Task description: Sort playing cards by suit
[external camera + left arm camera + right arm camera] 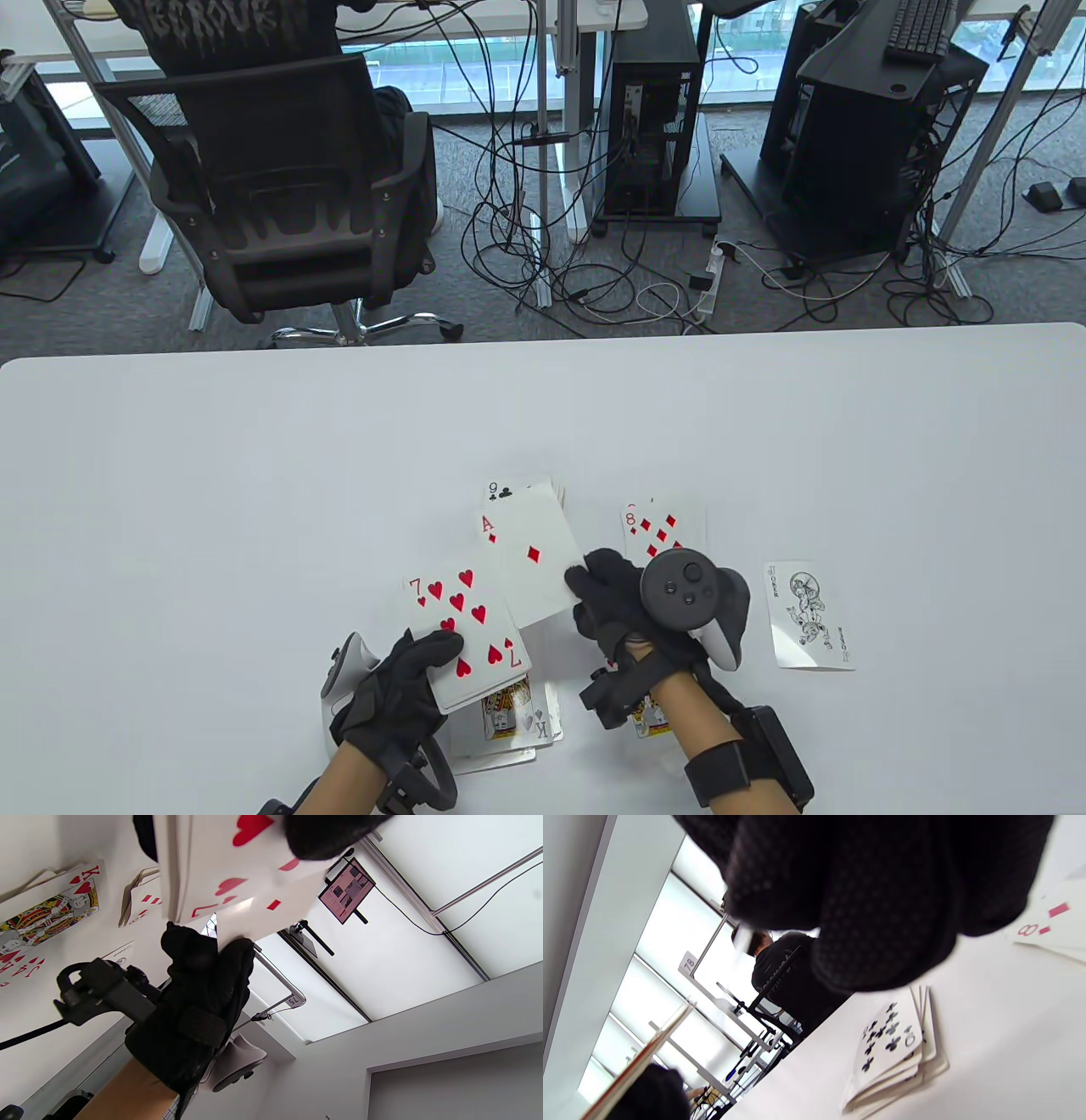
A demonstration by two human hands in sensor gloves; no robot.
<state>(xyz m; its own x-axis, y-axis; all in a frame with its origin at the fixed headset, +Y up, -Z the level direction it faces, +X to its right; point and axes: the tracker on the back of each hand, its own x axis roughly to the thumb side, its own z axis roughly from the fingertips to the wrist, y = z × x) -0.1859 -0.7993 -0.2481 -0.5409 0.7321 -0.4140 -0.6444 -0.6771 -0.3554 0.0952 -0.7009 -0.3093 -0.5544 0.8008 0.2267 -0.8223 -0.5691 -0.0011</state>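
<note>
My left hand (424, 658) grips a face-up stack of cards with the 7 of hearts (462, 624) on top, held above the table near the front edge. To its right, my right hand (585, 590) pinches the ace of diamonds (534, 556) by its near corner, over the clubs pile (509, 491), whose top card is the 9. The diamonds pile (662, 526) shows an 8 just beyond the right hand. In the left wrist view the held stack (203, 866) fills the top, with the ace (263, 916) behind it. The right wrist view shows the clubs pile (895, 1039) on the table.
A joker (810, 615) lies alone at the right. A spades pile with a king (509, 717) sits under the held stack. A hearts pile (51, 908), king on top, lies under my right wrist. Beyond the table edge (543, 340) stand a chair and computers.
</note>
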